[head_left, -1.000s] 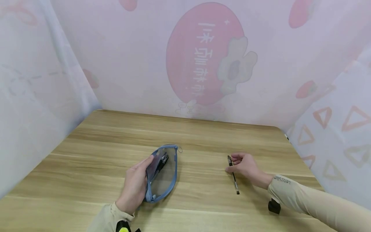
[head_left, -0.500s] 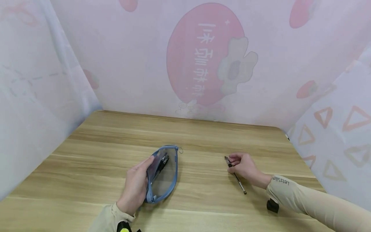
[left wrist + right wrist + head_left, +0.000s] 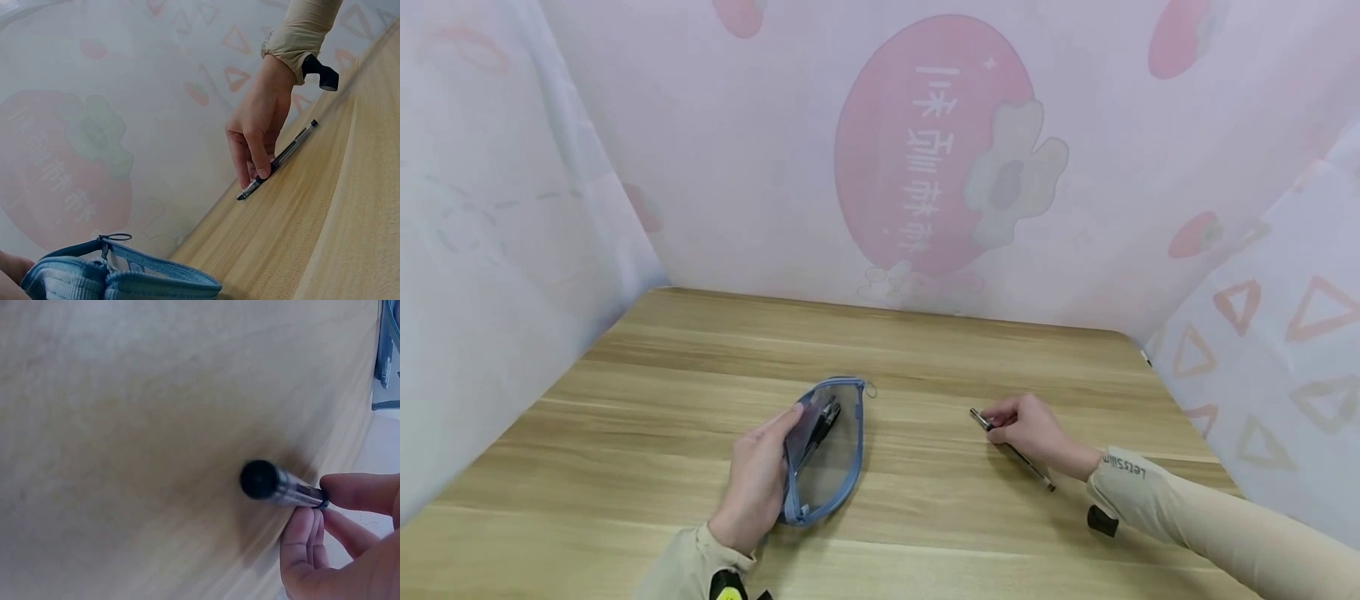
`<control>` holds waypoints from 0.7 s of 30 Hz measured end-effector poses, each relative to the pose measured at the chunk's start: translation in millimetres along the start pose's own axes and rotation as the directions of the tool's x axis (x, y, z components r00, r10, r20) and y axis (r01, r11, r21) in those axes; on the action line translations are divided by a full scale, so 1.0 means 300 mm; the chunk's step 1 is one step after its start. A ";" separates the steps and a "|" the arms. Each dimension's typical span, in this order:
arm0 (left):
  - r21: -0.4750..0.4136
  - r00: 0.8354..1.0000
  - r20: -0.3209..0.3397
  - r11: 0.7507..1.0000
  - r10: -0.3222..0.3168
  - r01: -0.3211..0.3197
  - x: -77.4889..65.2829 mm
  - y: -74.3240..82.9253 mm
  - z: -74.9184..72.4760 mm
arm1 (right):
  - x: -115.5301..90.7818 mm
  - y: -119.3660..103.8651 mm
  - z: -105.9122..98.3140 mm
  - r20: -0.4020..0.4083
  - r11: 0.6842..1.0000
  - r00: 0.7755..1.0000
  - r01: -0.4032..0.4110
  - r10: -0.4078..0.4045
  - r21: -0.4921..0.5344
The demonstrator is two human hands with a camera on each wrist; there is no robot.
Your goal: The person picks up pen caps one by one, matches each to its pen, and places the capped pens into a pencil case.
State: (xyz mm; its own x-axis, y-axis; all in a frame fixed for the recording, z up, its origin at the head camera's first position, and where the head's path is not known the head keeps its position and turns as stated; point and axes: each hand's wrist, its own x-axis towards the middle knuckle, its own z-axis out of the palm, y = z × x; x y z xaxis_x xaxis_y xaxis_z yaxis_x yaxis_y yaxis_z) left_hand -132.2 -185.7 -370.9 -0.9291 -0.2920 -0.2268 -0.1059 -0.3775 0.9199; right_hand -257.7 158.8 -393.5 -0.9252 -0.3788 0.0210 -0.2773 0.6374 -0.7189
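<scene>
My left hand grips the near-left side of a clear pencil pouch with blue zipper edging, its mouth unzipped and gaping. Through it shows a dark pen lying slantwise inside. To the right, my right hand pinches another pen, black and clear, between thumb and fingers near one end. That pen slants close over the tabletop, its far end pointing toward the pouch side. In the right wrist view the round black end of the pen faces the camera, with the thumb against the barrel.
The wood-grain table runs back to a pale curtain printed with strawberries. More curtain hangs along both sides. A small loop pull sticks out from the pouch's far corner. Black straps sit at both wrists.
The pen in my right hand has swung from nearly straight to a slant, its far end moving left and its near end right. The left hand and pouch have stayed nearly still.
</scene>
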 end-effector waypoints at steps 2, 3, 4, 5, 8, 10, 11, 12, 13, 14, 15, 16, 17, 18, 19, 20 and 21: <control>-0.004 1.000 0.002 1.000 -0.003 0.003 0.002 -0.002 0.002 | 0.001 -0.001 -0.003 0.000 1.000 1.000 0.003 -0.003 -0.014; -0.001 1.000 0.004 1.000 -0.001 0.001 0.002 -0.003 0.003 | 0.002 -0.001 -0.004 0.001 1.000 1.000 0.004 -0.004 -0.021; -0.002 1.000 0.003 1.000 -0.002 0.002 0.001 -0.003 0.004 | 0.001 -0.002 -0.005 0.004 1.000 1.000 0.004 -0.004 -0.022; 0.001 1.000 0.004 1.000 0.000 0.000 0.003 -0.004 0.004 | 0.001 -0.002 -0.004 0.005 1.000 1.000 -0.001 0.001 -0.020; -0.002 1.000 0.007 1.000 0.001 -0.001 0.001 -0.003 0.004 | -0.005 -0.001 -0.004 0.010 1.000 1.000 -0.014 0.014 0.000; -0.002 1.000 0.006 1.000 -0.001 0.001 0.001 -0.002 0.005 | -0.009 0.000 -0.005 0.012 0.999 1.000 -0.028 0.027 0.025; -0.001 1.000 0.006 1.000 -0.001 0.001 0.002 -0.002 0.004 | -0.011 0.000 -0.006 0.009 0.999 0.999 -0.039 0.038 0.036; -0.001 1.000 0.006 1.000 -0.001 0.001 0.002 -0.002 0.004 | -0.013 0.000 -0.008 0.008 0.998 0.999 -0.040 0.040 0.043; 0.001 1.000 0.004 1.000 -0.001 0.001 0.003 -0.002 0.004 | -0.014 0.000 -0.010 0.002 0.997 0.999 -0.050 0.050 0.054; 0.002 1.000 0.006 1.000 0.002 -0.002 0.004 -0.001 0.004 | -0.015 0.001 -0.012 -0.001 0.997 0.999 -0.051 0.051 0.057; 0.006 1.000 0.005 1.000 0.005 -0.005 0.006 -0.002 0.004 | -0.016 -0.001 -0.014 -0.004 0.996 0.998 -0.055 0.056 0.063; 0.010 1.000 0.005 1.000 0.006 -0.007 0.008 -0.002 0.004 | -0.016 0.000 -0.015 -0.005 0.996 0.998 -0.056 0.057 0.064; 0.012 1.000 0.007 1.000 0.008 -0.009 0.009 -0.003 0.004 | -0.017 -0.001 -0.017 -0.008 0.996 0.998 -0.056 0.057 0.063; 0.015 1.000 0.009 1.000 0.008 -0.009 0.011 -0.004 0.003 | -0.018 -0.001 -0.018 -0.007 0.997 0.998 -0.054 0.054 0.061; 0.017 1.000 0.010 1.000 0.008 -0.008 0.012 -0.004 0.003 | -0.019 -0.001 -0.019 -0.010 0.996 0.998 -0.058 0.059 0.062; 0.020 1.000 0.013 1.000 0.008 -0.008 0.013 -0.005 0.003 | -0.020 -0.001 -0.020 -0.008 0.997 0.998 -0.058 0.058 0.059; 0.023 1.000 0.014 1.000 0.007 -0.007 0.014 -0.006 0.003 | -0.021 -0.003 -0.021 -0.010 0.996 0.998 -0.064 0.065 0.060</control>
State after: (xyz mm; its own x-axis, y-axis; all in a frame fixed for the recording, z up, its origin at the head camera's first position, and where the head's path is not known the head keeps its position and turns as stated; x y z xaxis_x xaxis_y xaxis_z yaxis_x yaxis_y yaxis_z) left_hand -136.0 -185.4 -373.3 -0.9347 -0.2820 -0.2163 -0.1076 -0.3553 0.9285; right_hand -253.3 164.8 -388.7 -0.9440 -0.3295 -0.0186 -0.2012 0.6193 -0.7589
